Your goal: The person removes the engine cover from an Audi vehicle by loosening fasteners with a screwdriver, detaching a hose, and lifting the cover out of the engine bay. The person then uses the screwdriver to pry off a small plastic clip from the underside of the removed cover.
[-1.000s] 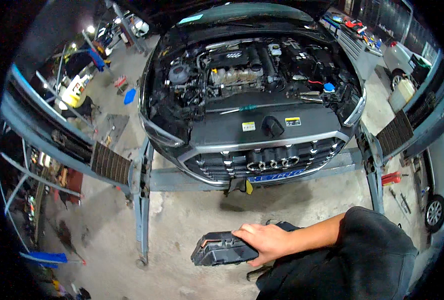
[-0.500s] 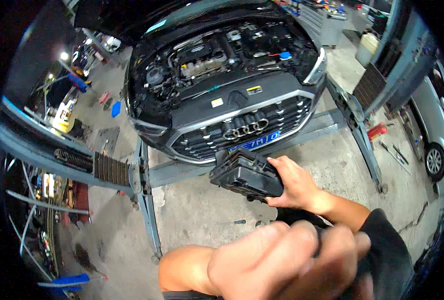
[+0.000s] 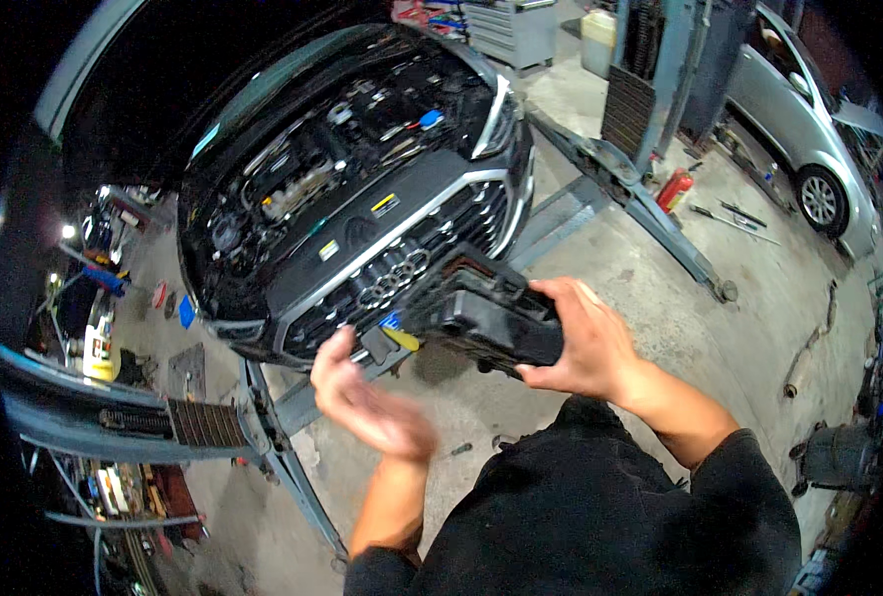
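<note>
A black plastic housing (image 3: 491, 323), box-shaped with a ribbed and recessed face, is held in front of me. My right hand (image 3: 590, 338) grips its right end, thumb below and fingers over the upper edge. To the left of the housing, my left hand (image 3: 367, 397) is raised and blurred by motion. Its fingers look stretched out, and no object shows in them. Between that hand and the housing appears a small yellow-and-grey thing (image 3: 402, 338) whose kind I cannot make out. Beyond stands a dark car (image 3: 362, 223), its hood raised and engine bay exposed.
Grey lift arms (image 3: 650, 214) reach out on both sides of the car. At the right are a red fire extinguisher (image 3: 674, 190), long tools (image 3: 739, 217) on the floor and a silver car (image 3: 794, 109). A grey tool cabinet (image 3: 511, 32) stands at the back.
My left hand has moved from close below the view up and forward, to the left of the housing. My right hand still holds the housing. The view has turned right, so the car appears farther left.
</note>
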{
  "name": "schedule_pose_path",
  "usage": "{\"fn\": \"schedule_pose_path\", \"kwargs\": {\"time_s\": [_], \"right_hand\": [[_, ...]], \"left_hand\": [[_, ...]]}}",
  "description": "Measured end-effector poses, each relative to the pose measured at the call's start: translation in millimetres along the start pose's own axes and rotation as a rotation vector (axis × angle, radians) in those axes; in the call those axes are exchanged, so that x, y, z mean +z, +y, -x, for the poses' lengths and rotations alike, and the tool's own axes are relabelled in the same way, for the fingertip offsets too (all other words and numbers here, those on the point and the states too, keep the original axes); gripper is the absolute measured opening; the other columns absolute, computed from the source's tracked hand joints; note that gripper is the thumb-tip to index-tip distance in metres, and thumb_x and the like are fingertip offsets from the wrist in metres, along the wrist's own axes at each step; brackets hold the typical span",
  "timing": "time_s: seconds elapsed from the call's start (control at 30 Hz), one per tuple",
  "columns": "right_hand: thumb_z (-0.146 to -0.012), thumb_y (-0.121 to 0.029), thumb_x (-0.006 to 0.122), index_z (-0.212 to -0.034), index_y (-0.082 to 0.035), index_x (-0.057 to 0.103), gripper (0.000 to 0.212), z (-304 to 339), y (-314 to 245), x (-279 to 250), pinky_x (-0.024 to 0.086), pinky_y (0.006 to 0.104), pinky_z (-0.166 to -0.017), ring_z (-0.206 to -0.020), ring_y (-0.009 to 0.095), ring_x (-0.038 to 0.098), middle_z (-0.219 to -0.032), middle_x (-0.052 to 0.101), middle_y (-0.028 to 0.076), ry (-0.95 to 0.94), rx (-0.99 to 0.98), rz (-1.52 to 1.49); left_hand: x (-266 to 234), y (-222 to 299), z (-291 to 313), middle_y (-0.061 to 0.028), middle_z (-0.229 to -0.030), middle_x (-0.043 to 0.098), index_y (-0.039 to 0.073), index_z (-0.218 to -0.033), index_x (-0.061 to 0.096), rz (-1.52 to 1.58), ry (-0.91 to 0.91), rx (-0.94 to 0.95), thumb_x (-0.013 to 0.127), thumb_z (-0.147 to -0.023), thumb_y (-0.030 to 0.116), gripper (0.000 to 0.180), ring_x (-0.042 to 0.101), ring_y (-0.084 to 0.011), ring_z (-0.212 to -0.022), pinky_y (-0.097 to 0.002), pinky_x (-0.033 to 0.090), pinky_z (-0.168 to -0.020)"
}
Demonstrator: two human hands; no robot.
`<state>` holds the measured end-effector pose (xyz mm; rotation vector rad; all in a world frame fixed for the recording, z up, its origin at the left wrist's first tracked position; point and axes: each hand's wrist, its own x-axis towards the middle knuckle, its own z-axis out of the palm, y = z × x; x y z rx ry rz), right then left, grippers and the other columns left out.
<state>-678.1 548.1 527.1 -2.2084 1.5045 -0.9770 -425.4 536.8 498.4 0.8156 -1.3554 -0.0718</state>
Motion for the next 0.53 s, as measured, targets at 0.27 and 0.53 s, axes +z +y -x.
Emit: {"fn": "schedule_pose_path", "kwargs": {"time_s": [0.27, 0.53], "right_hand": [[-0.065, -0.038, 0.089, -0.134, 0.001, 0.047, 0.09, -46.5, 5.4, -65.5, 0.057, 0.0422, -0.09, -0.113, 0.038, 0.06, -0.125, 0.059, 0.018, -0.057, -0.382, -0.138], [-0.081, -0.007, 0.071, -0.143, 0.007, 0.039, 0.071, -73.7, 44.1, -100.8, 0.049, 0.0466, -0.102, -0.126, 0.045, 0.053, -0.13, 0.051, 0.025, -0.361, -0.574, -0.627]], "left_hand": [[91.7, -24.6, 126.5, -0.0096, -0.153, 0.05, 0.013, -0.15, 0.048, 1.046, 0.115, -1.343, 0.03, -0.101, 0.075, 0.082, 0.05, -0.0272, -0.14, -0.0475, 0.043, -0.115], [81.7, 84.0, 140.6, -0.0107, -0.154, 0.048, 0.012, -0.154, 0.04, 1.019, 0.262, -1.282, 0.033, -0.097, 0.08, 0.089, 0.048, -0.0307, -0.14, -0.0503, 0.037, -0.12]]}}
